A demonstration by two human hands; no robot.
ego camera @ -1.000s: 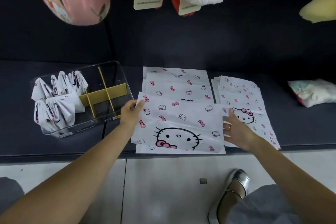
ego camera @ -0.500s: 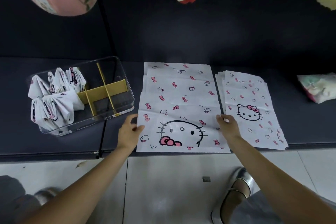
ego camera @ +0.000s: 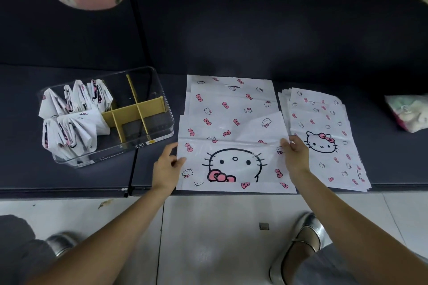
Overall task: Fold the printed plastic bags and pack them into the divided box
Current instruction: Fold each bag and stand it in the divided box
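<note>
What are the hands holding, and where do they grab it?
Both hands hold the top printed bag by its side edges: the left hand pinches the left edge, the right hand grips the right edge at the fold.

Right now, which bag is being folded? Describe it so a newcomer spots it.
On the dark shelf, right of the clear divided box, lie two piles of printed bags. It is the top bag of the left pile, between both hands, the only one creased across, its cat face upside down.

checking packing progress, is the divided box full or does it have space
Has space: folded bags fill the box's left side, right compartments look empty.
</note>
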